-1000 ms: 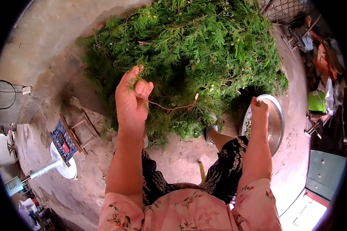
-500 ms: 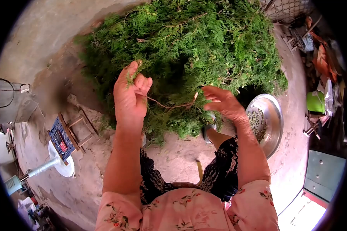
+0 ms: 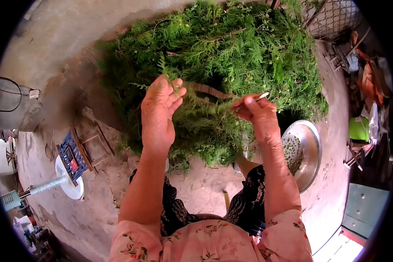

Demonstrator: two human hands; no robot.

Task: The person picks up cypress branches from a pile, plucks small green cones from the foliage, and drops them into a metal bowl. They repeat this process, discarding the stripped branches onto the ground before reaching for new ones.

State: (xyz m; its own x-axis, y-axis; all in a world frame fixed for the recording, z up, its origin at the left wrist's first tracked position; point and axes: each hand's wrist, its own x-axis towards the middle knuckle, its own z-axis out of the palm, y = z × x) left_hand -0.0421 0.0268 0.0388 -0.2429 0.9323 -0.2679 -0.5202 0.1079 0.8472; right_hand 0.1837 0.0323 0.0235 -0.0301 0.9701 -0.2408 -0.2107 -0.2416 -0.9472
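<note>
My right hand [image 3: 263, 118] pinches the woody stem of an evergreen branch [image 3: 212, 91], its pale cut end poking out past the fingers. The branch stretches leftward, blurred by motion, toward my left hand [image 3: 158, 114]. There the fingers curl round its leafy part, and a green tip sticks up above them; the exact grip is partly hidden. Just beyond both hands lies a big heap of green evergreen branches [image 3: 253, 56], with small cones among the leaves. To the right of my right forearm stands a metal basin [image 3: 311, 153] holding many small greenish cones [image 3: 292, 153].
A small folding stool [image 3: 70, 155] and the round white base of a stand [image 3: 70, 183] are on the left. Wire mesh [image 3: 336, 19], a bright green container [image 3: 358, 128] and a grey-green cabinet [image 3: 365, 203] line the right side. My knees flank the concrete floor [image 3: 201, 183].
My right hand, apart from the stem end before, has closed on it. The branch has risen and is drawn between my hands. My left hand has shifted slightly right.
</note>
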